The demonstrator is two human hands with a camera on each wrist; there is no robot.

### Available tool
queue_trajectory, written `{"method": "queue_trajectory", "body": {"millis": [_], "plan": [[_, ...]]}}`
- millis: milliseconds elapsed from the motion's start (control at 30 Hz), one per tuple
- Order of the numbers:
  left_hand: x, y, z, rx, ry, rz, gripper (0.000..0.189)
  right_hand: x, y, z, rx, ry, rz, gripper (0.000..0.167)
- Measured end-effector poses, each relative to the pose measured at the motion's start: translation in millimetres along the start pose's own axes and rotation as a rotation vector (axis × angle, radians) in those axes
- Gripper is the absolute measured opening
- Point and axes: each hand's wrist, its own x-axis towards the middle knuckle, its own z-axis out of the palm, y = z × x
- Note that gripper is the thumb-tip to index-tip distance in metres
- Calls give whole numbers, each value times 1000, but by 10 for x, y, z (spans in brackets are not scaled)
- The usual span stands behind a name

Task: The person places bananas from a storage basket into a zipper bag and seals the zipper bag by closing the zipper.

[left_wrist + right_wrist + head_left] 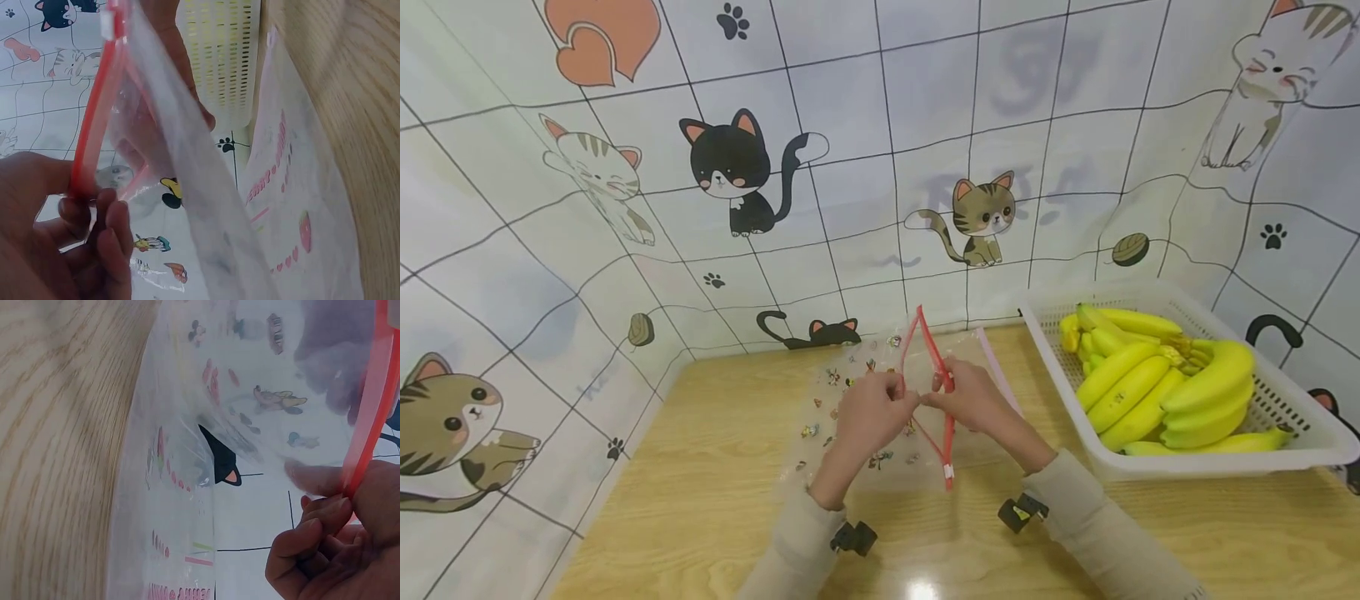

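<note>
A clear zip bag with small cartoon prints stands over the table, its red-edged mouth spread into a diamond. My left hand pinches one red edge of the mouth, thumb and curled fingers on the strip. On the opposite edge my right hand grips the red strip between thumb and fingers. A white slider sits at the near end of the zip. Beside this bag, to the right, lies a second clear bag with a pink edge and strawberry prints.
A white perforated basket at the right holds several bananas. The wooden table runs back to a wall covering printed with cats and grid lines. Dark wrist cameras sit on both sleeves.
</note>
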Motion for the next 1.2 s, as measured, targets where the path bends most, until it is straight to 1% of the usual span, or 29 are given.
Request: {"method": "queue_trajectory", "body": {"millis": [100,200,267,333,433,500,600,700,800,867,933,1000,1033,1067,1133,1200], "plan": [[-1,0,-72,-38,54,-2,32,4,2,-18,-8,7,-11,22],[2,-17,-160,-89,118,7,31,6,6,-42,-19,-5,13,20],[9,-33,-220,-108,164,24,31,14,15,-60,-30,-21,37,18],[15,-50,-275,-120,198,24,30,17,23,-80,-39,-45,57,17],[22,-67,-347,-137,234,31,29,26,37,-102,-52,-62,65,16],[21,-71,-386,-141,240,30,28,24,43,-112,-60,-76,66,17],[18,-70,-435,-141,253,51,26,20,52,-118,-87,-90,79,19],[9,-72,-476,-124,296,103,24,9,56,-126,-113,-109,97,19],[11,-81,-509,-109,382,201,26,-8,51,-148,-152,-115,109,20],[10,-82,-524,-110,441,266,28,-17,43,-170,-154,-114,122,21],[11,-79,-532,-125,484,329,30,-27,39,-199,-150,-114,119,21],[7,-73,-529,-136,496,360,29,-34,39,-224,-114,-123,105,18],[4,-68,-525,-139,490,357,27,-36,43,-232,-91,-137,94,13],[0,-66,-518,-142,472,339,27,-38,50,-238,-61,-155,80,10],[-7,-56,-514,-143,424,282,25,-39,57,-249,-5,-191,54,4],[-10,-52,-512,-131,380,211,24,-37,50,-245,41,-217,39,8]]}}
